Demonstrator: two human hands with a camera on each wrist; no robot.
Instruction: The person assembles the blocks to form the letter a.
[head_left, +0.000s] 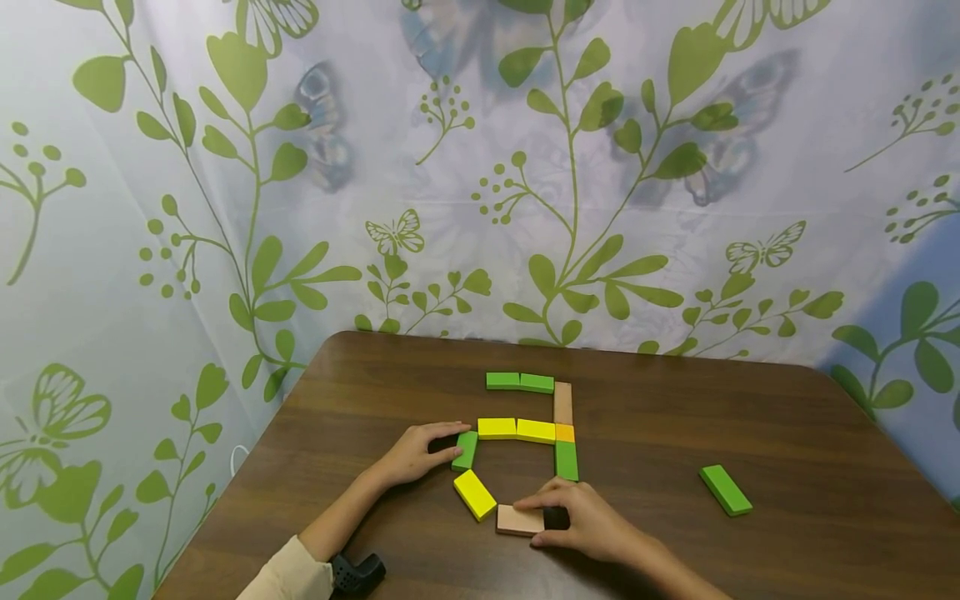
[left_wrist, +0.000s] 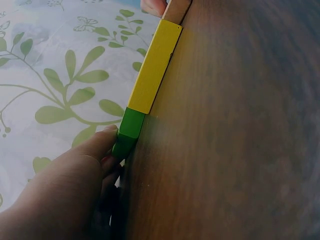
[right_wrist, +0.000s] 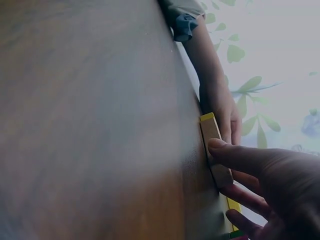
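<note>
In the head view, my left hand (head_left: 414, 452) holds a green block (head_left: 466, 451) at the left of the layout, thumb at its side and forefinger by its far end. A yellow block (head_left: 475, 495) lies slanted between that one and a plain wooden block (head_left: 520, 520). My right hand (head_left: 588, 518) grips the wooden block, its thumb on the near side and a finger over the top. The right wrist view shows the thumb (right_wrist: 220, 145) pressed on this block. In the left wrist view, the green block (left_wrist: 131, 127) meets the yellow block (left_wrist: 156, 67) end to end.
Two yellow blocks (head_left: 497, 429) lie in a row beyond my hands, with two green blocks (head_left: 502, 381) farther back. A wooden block (head_left: 563, 403), a small orange piece (head_left: 565, 432) and a green block (head_left: 567, 461) line the right side. One green block (head_left: 725, 490) lies apart on the table (head_left: 652, 417).
</note>
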